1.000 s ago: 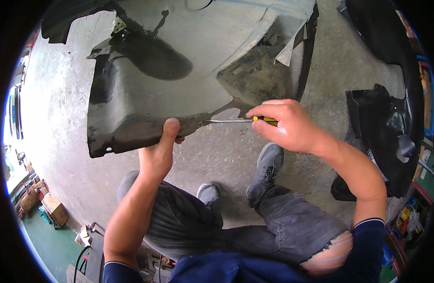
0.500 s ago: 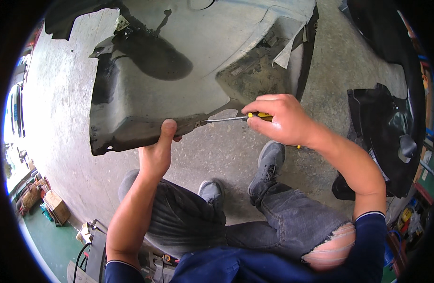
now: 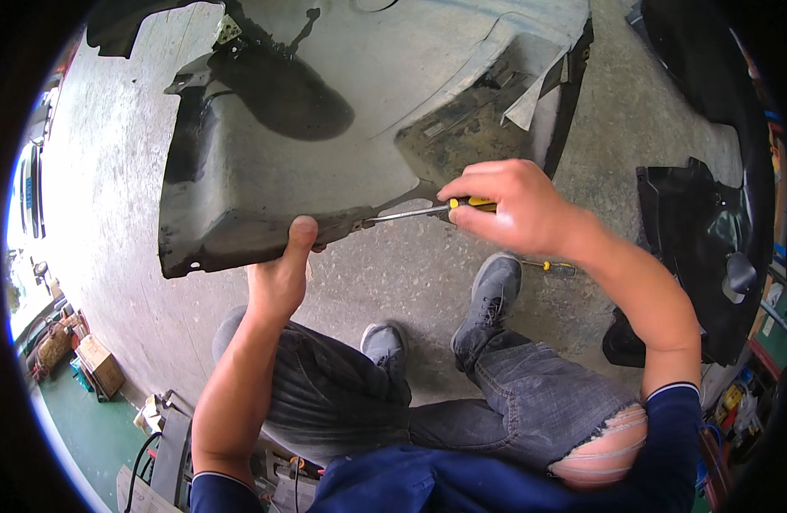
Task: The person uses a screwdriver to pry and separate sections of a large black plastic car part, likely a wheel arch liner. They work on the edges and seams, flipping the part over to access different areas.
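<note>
A large grey moulded plastic panel, dirty and with a dark oval patch, extends from my hands toward the top of the view. My left hand grips its near edge, thumb on top and most fingers hidden underneath. In my right hand is a screwdriver with a yellow and black handle, pinched between thumb and fingers. Its shaft points left, and the tip meets the panel's near edge just right of my left thumb. Whether the tip is inside a hole or fastener there is too small to tell.
Another yellow-handled screwdriver lies on the concrete floor beside my right shoe. Black moulded panels lie at the right. A cardboard box and tools stand at the lower left.
My right hand and forearm have shifted slightly up, uncovering more of the floor screwdriver. The screwdriver tip stays at the same spot on the panel edge, and my left hand keeps its grip.
</note>
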Available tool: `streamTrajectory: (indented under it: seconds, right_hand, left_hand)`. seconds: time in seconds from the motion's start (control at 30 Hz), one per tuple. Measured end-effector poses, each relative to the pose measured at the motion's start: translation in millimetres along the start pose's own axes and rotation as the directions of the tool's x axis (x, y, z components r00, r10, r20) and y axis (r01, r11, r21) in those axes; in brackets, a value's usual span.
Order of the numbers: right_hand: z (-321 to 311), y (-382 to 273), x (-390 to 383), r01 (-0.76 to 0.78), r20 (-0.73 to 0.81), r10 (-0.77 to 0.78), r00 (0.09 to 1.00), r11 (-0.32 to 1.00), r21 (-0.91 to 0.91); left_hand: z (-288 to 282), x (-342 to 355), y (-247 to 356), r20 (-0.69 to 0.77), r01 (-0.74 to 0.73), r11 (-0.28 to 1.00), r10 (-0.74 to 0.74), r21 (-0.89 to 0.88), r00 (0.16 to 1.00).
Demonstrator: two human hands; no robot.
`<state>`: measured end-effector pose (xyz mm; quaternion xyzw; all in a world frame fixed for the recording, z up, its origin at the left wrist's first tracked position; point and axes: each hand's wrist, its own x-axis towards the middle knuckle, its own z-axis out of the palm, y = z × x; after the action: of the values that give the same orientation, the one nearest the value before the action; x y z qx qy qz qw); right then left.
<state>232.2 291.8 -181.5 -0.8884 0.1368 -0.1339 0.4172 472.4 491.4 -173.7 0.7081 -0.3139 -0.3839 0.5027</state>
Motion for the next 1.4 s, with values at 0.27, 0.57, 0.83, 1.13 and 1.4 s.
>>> streamTrajectory:
  seconds: [0.27, 0.57, 0.83, 1.13, 1.4]
  right_hand:
    - [-21, -25, 22, 0.167, 0.145, -0.129, 0.981, 0.942, -0.291]
    - [-34, -27, 49, -0.129, 0.401, 0.242, 0.883, 0.948, -0.29]
    - [-31, -38, 76, 0.298, 0.327, -0.162, 0.931, 0.854, -0.425]
    - [-33, -24, 97, 0.069, 0.468, 0.073, 0.881, 0.958, -0.28]
    - [-33, -54, 141, 0.495, 0.6, -0.179, 0.78, 0.763, -0.416]
  left_hand:
    - [-2, 0, -2, -0.007, -0.027, 0.999, 0.027, 0.017, 1.0]
    - [-9, -1, -12, 0.001, -0.008, 0.997, 0.008, 0.072, 1.0]
    - [-9, -4, -5, -0.03, -0.032, 0.992, 0.036, 0.124, 0.999]
    - [-10, -1, -4, 0.015, -0.059, 0.994, 0.058, 0.094, 0.998]
    - [-17, -2, -2, 0.067, -0.009, 0.993, 0.001, 0.117, 0.998]
